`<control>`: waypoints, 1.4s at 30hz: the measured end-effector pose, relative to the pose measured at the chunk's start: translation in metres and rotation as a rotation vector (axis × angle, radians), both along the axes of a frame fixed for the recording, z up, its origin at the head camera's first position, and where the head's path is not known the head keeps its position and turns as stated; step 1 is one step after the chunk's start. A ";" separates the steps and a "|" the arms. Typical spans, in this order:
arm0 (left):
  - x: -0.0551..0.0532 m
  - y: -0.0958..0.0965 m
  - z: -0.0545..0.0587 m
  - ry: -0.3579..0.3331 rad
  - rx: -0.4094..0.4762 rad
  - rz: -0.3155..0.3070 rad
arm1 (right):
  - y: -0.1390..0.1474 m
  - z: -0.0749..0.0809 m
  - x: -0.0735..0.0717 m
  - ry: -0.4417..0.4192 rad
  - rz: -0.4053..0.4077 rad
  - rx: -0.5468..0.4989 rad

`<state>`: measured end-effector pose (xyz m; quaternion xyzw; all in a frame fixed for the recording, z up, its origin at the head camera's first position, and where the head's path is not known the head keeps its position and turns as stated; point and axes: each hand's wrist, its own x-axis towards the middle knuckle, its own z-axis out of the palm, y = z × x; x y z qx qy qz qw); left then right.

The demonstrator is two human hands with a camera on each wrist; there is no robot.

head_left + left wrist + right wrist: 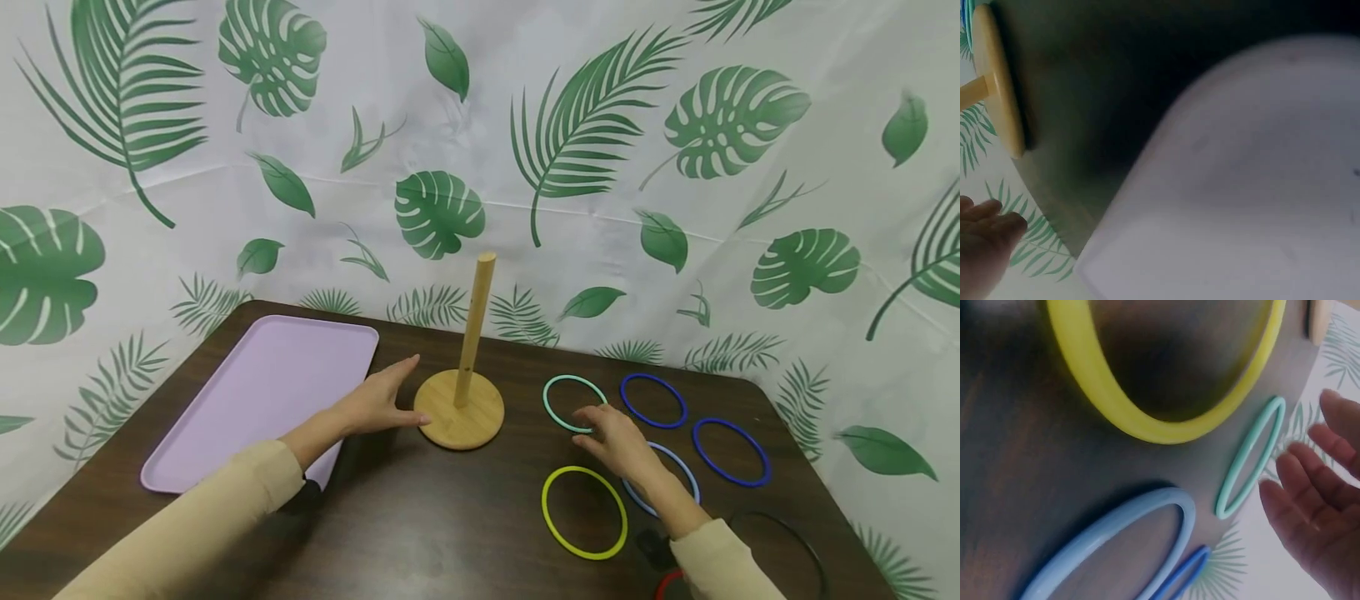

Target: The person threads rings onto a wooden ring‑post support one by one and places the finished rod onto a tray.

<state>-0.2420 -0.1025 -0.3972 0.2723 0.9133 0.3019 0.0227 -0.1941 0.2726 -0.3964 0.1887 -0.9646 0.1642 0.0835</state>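
Note:
A round wooden base [457, 425] with an upright wooden post [474, 329] stands mid-table. My left hand [378, 402] is at the base's left side, thumb and fingers spread, holding nothing. Its thumb tip reaches the base's edge; whether it touches, I cannot tell. My right hand [618, 442] hovers by a mint green ring [546, 397], fingers loosely bent, thumb apart. In the right wrist view, a gap shows between the fingertips [1267, 487] and that mint ring. A light blue ring [697, 492] lies partly hidden under the right forearm, and a yellow ring [545, 500] lies nearer to me.
A lilac tray [277, 383] lies on the left of the dark table [442, 517], beneath my left forearm. Two dark blue rings [742, 482] lie at the right. A black ring [795, 533] and a partly hidden red ring [663, 583] are near the front right. A leaf-print cloth [570, 275] hangs behind.

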 end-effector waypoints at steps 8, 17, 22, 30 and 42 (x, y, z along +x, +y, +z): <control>-0.007 0.005 -0.009 -0.062 0.059 -0.012 | 0.002 -0.008 0.001 -0.155 0.115 0.010; -0.011 0.009 -0.016 -0.067 0.042 -0.079 | 0.001 -0.008 0.001 -0.240 0.186 0.015; -0.011 0.012 -0.020 -0.031 0.025 -0.103 | -0.001 -0.008 0.002 -0.255 0.215 0.024; -0.011 0.017 -0.022 -0.072 0.001 -0.091 | -0.001 -0.009 0.002 -0.259 0.248 0.025; -0.013 0.021 -0.025 -0.055 -0.019 -0.074 | 0.002 -0.011 0.001 -0.241 0.244 0.041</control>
